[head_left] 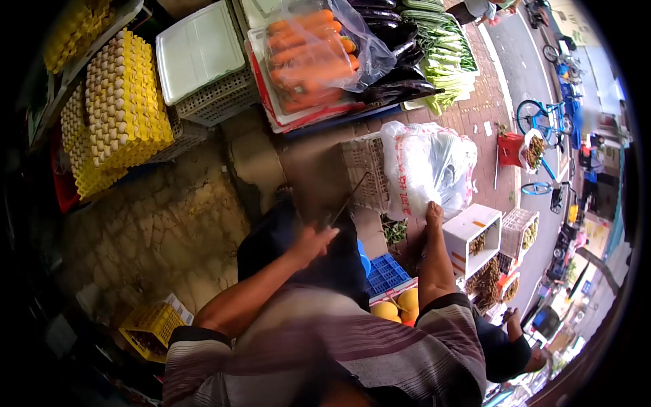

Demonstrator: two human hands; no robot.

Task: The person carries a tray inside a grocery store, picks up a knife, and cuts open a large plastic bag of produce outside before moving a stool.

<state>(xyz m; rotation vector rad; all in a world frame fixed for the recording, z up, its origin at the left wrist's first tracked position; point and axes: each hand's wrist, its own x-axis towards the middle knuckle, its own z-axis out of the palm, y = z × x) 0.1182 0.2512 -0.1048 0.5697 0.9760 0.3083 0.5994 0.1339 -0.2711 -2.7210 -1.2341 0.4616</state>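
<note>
My left hand is closed in front of my body. A thin dark rod runs from it toward the crate; blur hides what kind of tool it is. My right hand is closed on the near edge of a bundle of clear and white plastic bags with red print. The bundle lies on a light plastic crate with slotted sides.
Carrots under plastic, eggplants and green vegetables fill a stand ahead. Stacked egg trays and a lidded white box stand left. Right are a white foam box, blue bicycle and another person.
</note>
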